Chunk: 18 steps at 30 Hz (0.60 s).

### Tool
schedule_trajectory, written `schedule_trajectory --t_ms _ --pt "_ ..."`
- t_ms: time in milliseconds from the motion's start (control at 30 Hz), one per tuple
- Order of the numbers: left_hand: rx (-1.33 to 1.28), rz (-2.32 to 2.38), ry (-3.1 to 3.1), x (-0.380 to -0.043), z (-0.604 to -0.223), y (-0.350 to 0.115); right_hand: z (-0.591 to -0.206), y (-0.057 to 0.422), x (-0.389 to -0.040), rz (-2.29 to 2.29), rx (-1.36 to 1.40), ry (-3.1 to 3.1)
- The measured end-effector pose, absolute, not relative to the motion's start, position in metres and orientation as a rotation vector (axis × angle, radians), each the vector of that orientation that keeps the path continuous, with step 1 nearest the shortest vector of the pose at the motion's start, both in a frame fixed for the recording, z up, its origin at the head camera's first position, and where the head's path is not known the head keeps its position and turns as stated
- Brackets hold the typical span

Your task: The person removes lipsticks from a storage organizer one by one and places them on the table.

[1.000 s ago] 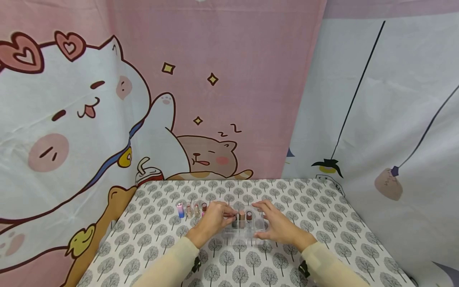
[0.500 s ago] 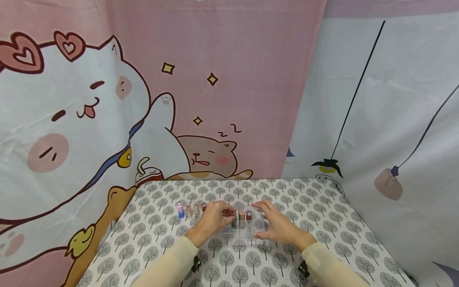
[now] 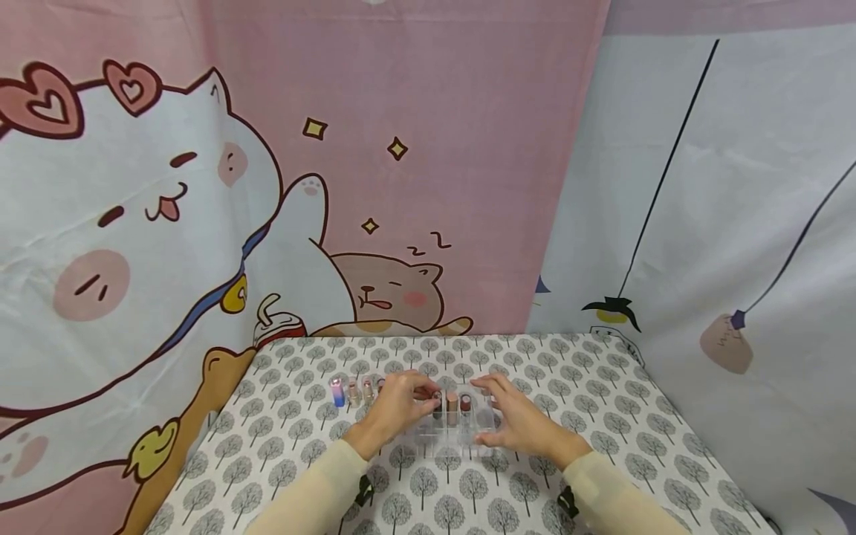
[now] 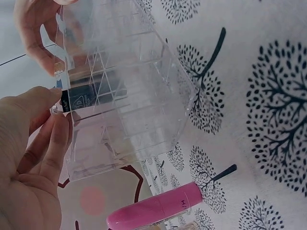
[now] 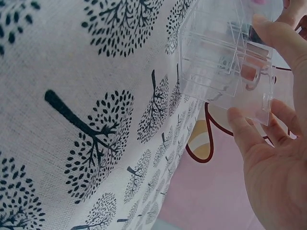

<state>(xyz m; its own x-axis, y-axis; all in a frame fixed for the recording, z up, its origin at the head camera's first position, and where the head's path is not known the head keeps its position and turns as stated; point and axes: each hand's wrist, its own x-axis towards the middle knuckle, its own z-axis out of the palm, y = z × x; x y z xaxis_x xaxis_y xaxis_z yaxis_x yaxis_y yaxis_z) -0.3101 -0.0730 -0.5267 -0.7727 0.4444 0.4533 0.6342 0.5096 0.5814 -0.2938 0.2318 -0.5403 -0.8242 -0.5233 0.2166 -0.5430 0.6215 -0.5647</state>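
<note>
A clear plastic lipstick organizer with divided slots stands on the table. My left hand pinches the top of a dark lipstick tube, which sits in one of the slots. Beside that tube in the organizer are a tan lipstick and a dark red-topped lipstick. At the organizer's right end, my right hand grips it, thumb in front and fingers behind. The lower part of the dark tube shows blurred through the plastic.
Left of the organizer stand a pink-and-blue lipstick, two clear-cased lipsticks and a bright pink tube, partly hidden behind my left hand in the head view. A tree-print cloth covers the table. Printed curtains hang behind it.
My left fingers have shifted very slightly left at the dark lipstick, which shows a little more of its top. My right hand stays in place on the organizer.
</note>
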Motion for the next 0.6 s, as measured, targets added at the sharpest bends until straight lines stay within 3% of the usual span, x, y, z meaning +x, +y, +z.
schedule_trajectory --t_ms 600 --pt "-0.927 -1.108 -2.437 -0.3073 -0.5190 -0.0735 -0.5402 0.2328 -0.2942 0.974 0.935 -2.787"
